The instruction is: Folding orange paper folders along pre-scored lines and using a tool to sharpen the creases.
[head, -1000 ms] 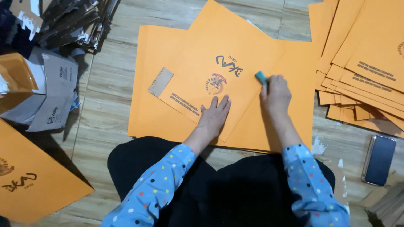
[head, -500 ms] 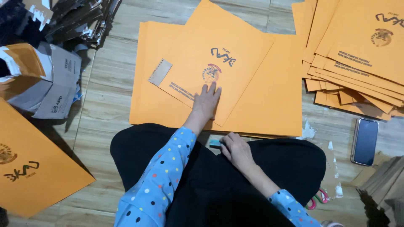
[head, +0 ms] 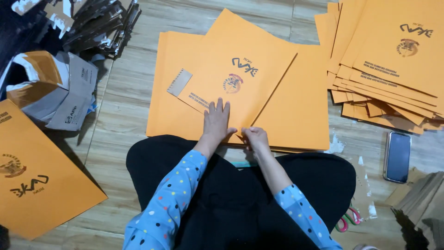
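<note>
Surroundings on the wooden floor, seen from above.
A fanned stack of orange envelopes lay at two o'clock, with a dark phone at three o'clock just below it. Torn cardboard boxes sat at ten o'clock, under a heap of dark scraps. A single orange envelope lay at eight o'clock; pink-handled scissors showed at four o'clock.

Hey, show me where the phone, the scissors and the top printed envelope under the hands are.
phone point(head: 397, 156), head view, middle of its dark screen.
scissors point(head: 348, 222), head view, on the pink and green handles beside the knee.
top envelope point(head: 240, 88), head view, its printed orange face above the left hand.
</note>
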